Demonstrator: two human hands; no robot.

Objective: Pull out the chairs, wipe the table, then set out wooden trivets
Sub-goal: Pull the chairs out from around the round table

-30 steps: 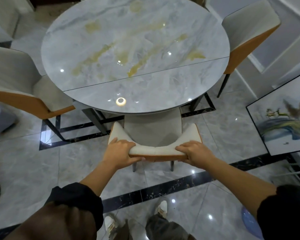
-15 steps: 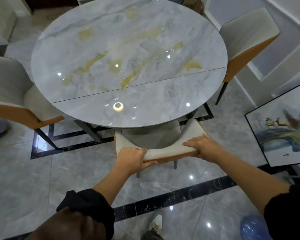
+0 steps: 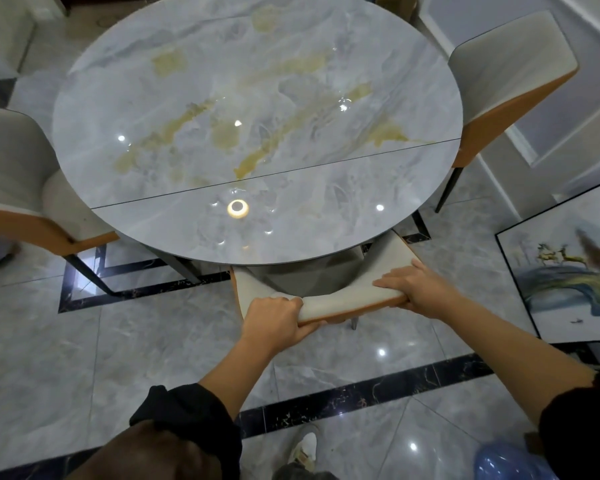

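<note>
The grey tiled floor point(image 3: 66, 358) with its black inlaid band fills most of the view, and on it stands the round marble-look table point(image 3: 257, 116), glossy, with a seam across its near part and yellowish streaks across the middle; whether those are veining or spills I cannot tell. Three cream chairs with orange backs are plain to see: the left chair point(image 3: 18, 168) with its seat reaching under the rim, the right chair point(image 3: 510, 64) just beside the rim, and the near chair point(image 3: 347, 299), whose seat is hidden under the table edge so that only the curved top of its back shows. A framed picture point(image 3: 568, 278) leans at the right side, off the table. The left grip point(image 3: 274, 320) is clenched round the left end of the near chair's top rail, thumb below and fingers over it; the right grip point(image 3: 420, 289) grasps the right end, fingers laid along the cream face and the rest wrapped round the edge. One pale shoe point(image 3: 305, 448) shows below, on the black band. By my reading the task is at its very start: this chair is in hand but not yet out, the two side chairs look close in too, the table is unwiped, and neither a cloth nor any wooden trivets are in view, so wiping and setting out remain
</note>
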